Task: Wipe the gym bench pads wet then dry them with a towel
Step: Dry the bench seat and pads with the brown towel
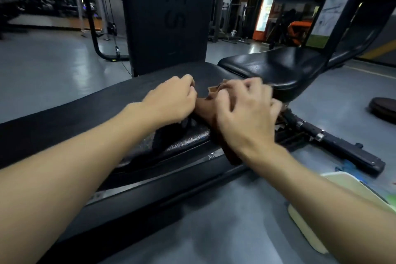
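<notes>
Both hands work a brown towel (pixel 205 107) that lies on the far end of the long black bench pad (pixel 85 111), just before the gap to the glossy seat pad (pixel 267 66). The left hand (pixel 171 100) has its fingers (pixel 188 83) curled tight, pinching the towel's left edge. The right hand (pixel 246 111) sits on top of the towel with fingers (pixel 252 83) spread and bent down into the cloth, gripping it, though motion blur softens them. One end of the towel hangs over the pad's near edge. Behind the bench stands an upright black pad (pixel 169 17) with large dark letters running sideways; only "ES" can be read, the rest being cut off or too dim. A lit drinks cooler (pixel 264 14) with an orange frame glows in the background, its labels too small to read. On the grey floor (pixel 53 60) lie a dark weight plate (pixel 383 109), a blue cloth (pixel 348 166) and a cream-coloured tray (pixel 342 186).
</notes>
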The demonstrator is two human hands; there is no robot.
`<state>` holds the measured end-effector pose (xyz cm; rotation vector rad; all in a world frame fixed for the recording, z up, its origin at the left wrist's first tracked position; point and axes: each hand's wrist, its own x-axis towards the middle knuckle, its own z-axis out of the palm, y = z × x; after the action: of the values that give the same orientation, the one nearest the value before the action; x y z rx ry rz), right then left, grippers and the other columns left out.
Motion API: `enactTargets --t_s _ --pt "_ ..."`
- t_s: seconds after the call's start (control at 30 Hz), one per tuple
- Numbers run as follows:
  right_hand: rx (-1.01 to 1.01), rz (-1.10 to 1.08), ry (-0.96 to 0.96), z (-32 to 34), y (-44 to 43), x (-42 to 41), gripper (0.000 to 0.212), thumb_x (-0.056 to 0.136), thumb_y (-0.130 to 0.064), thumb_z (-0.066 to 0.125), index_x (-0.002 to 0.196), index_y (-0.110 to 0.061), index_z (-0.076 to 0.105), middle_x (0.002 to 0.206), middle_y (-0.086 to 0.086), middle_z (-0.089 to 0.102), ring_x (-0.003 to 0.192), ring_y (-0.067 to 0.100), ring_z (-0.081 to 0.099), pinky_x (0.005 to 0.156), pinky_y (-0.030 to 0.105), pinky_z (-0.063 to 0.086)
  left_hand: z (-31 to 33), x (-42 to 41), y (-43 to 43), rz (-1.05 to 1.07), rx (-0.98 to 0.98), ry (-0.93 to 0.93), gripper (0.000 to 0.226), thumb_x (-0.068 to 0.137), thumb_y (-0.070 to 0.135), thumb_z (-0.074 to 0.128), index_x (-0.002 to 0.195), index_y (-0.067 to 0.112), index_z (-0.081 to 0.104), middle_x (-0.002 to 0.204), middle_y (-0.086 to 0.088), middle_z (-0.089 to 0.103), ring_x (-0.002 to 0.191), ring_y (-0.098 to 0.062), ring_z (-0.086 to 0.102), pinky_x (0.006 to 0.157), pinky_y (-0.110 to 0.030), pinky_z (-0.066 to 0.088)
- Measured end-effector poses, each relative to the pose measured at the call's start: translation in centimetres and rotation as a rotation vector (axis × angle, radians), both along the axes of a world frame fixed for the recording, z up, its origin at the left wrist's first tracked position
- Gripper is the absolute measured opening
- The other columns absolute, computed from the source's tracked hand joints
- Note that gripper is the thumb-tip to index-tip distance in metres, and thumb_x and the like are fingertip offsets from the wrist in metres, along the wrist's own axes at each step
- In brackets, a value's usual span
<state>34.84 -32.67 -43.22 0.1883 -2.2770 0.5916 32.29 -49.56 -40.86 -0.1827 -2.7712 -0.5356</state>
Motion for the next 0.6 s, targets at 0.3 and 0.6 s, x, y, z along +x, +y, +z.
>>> enactTargets --t_s 0.3,0.6 --pt "0.175 -0.143 -0.511 2.8 -1.1 -4.5 0.052 0.087 -0.056 0.030 0.129 -0.035 0.054 0.150 0.009 0.036 0.142 0.034 0.018 0.108 0.066 0.018 0.3 -2.1 -2.2 -0.045 -0.056 -0.073 0.028 0.091 0.036 0.032 0.107 0.027 0.053 0.084 0.005 0.069 0.085 -0.020 0.062 0.083 -0.043 0.052" --pt "0.239 -0.108 -0.509 1.7 1.5 -2.8 0.069 0.079 -0.074 0.038 0.140 -0.043 0.037 0.156 0.011 0.012 0.144 0.029 0.007 0.111 0.053 0.026 1.5 -4.0 -4.9 -0.149 -0.088 -0.295 0.037 0.088 0.053 0.053 0.124 0.051 0.048 0.128 0.009 0.045 0.111 -0.021 0.049 0.090 -0.035 0.042"
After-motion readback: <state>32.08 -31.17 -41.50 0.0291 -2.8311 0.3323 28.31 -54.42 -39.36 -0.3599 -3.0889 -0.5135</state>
